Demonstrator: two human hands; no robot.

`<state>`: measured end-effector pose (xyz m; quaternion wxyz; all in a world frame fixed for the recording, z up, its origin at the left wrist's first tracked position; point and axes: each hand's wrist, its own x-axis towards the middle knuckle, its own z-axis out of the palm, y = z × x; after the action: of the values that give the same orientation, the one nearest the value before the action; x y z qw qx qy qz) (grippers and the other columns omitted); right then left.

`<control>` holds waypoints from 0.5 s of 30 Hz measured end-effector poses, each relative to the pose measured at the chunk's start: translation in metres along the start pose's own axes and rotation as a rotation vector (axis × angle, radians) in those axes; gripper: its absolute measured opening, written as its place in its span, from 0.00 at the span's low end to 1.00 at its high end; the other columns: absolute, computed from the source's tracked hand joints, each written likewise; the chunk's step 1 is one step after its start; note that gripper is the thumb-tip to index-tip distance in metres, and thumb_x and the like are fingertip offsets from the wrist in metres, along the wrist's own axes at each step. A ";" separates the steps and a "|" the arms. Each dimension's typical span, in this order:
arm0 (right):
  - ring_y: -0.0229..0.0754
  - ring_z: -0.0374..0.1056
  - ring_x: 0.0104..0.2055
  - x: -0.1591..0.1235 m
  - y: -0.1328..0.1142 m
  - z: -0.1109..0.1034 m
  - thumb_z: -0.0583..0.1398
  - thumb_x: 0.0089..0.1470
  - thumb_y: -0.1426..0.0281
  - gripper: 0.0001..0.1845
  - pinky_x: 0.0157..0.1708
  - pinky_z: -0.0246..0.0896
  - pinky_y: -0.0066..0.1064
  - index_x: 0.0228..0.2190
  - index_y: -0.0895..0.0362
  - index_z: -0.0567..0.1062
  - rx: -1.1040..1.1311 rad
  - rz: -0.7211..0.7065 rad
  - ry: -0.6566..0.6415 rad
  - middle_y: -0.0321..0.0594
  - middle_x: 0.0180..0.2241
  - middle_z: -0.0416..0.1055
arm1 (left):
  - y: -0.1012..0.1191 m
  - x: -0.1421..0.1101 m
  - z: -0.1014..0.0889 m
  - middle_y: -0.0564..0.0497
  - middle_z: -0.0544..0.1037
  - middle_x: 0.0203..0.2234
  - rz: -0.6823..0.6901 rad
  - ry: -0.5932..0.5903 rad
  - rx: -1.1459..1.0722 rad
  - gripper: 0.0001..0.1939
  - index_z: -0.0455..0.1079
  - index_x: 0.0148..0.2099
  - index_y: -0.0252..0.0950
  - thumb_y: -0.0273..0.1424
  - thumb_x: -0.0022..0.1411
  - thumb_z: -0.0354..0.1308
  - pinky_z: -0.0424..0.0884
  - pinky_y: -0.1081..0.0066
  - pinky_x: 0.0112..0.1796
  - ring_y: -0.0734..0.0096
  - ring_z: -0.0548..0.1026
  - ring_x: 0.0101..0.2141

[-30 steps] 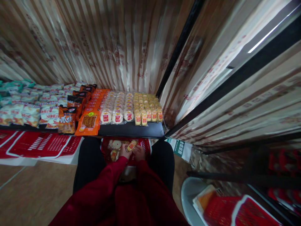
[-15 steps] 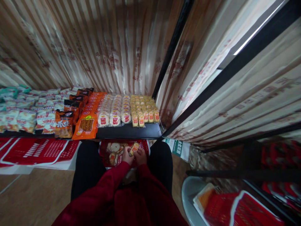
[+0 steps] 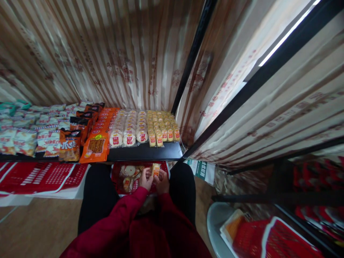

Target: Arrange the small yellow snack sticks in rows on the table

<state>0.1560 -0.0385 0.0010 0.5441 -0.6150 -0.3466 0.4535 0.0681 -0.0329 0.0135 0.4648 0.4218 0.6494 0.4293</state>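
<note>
Between my knees, over a red basket point(image 3: 116, 167), I hold a small yellow snack packet point(image 3: 156, 168) with a red-and-white label, standing nearly upright. My left hand point(image 3: 146, 179) grips its left side with bent fingers. From the lower right, my right hand point(image 3: 162, 182) pinches the same packet. Several round wrapped pastries point(image 3: 130, 170) lie in the basket to the left of my hands. Just beyond, on the black shelf point(image 3: 145, 153), stand rows of similar yellow packets point(image 3: 159, 137) and round white wrapped cakes point(image 3: 129, 139).
Orange stick-snack bags point(image 3: 96, 146), dark-topped orange bags point(image 3: 69, 143) and white snack bags point(image 3: 25, 139) fill the shelf leftward. A red basket point(image 3: 40, 177) lies at left, another point(image 3: 282, 236) at lower right beside a grey stool point(image 3: 215, 222). Black posts point(image 3: 228, 111) and striped curtains border the right.
The packet has turned from slanted to nearly upright between my fingers. My view has shifted slightly, so the shelf goods sit a little further left and lower.
</note>
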 end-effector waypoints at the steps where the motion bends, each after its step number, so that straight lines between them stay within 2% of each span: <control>1: 0.42 0.72 0.37 -0.001 -0.002 0.000 0.57 0.38 0.70 0.18 0.39 0.67 0.34 0.36 0.55 0.65 -0.009 -0.022 0.011 0.42 0.35 0.73 | 0.000 0.001 0.001 0.53 0.73 0.28 -0.005 -0.008 0.018 0.19 0.65 0.43 0.34 0.21 0.46 0.54 0.68 0.76 0.31 0.77 0.71 0.26; 4: 0.41 0.71 0.38 -0.004 -0.007 0.001 0.56 0.40 0.69 0.17 0.40 0.66 0.34 0.37 0.55 0.65 -0.040 -0.083 0.038 0.42 0.36 0.73 | 0.004 0.002 0.002 0.49 0.75 0.31 0.021 -0.036 0.053 0.20 0.66 0.45 0.33 0.22 0.47 0.53 0.70 0.74 0.34 0.75 0.72 0.30; 7: 0.41 0.71 0.39 -0.005 -0.013 0.000 0.54 0.43 0.69 0.17 0.41 0.66 0.35 0.39 0.56 0.65 -0.087 -0.123 0.045 0.43 0.39 0.73 | 0.011 0.002 0.002 0.48 0.76 0.34 0.066 -0.087 0.035 0.18 0.67 0.43 0.34 0.22 0.47 0.53 0.71 0.71 0.37 0.72 0.74 0.34; 10: 0.41 0.71 0.39 -0.002 -0.019 -0.003 0.54 0.44 0.69 0.18 0.40 0.66 0.35 0.41 0.56 0.66 -0.174 -0.148 0.056 0.43 0.40 0.71 | 0.020 0.003 0.003 0.48 0.77 0.33 0.097 -0.126 0.008 0.17 0.68 0.42 0.35 0.23 0.47 0.54 0.71 0.71 0.36 0.72 0.74 0.33; 15: 0.44 0.69 0.40 0.005 -0.032 -0.010 0.54 0.45 0.67 0.19 0.40 0.66 0.36 0.41 0.56 0.70 -0.350 -0.246 0.163 0.45 0.40 0.68 | 0.032 0.007 0.007 0.47 0.76 0.34 0.165 -0.152 0.027 0.16 0.67 0.44 0.34 0.25 0.50 0.53 0.71 0.72 0.36 0.72 0.74 0.34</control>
<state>0.1688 -0.0325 0.0316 0.5065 -0.6878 -0.4473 0.2652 0.0785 -0.0162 0.0406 0.4699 0.5115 0.5811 0.4242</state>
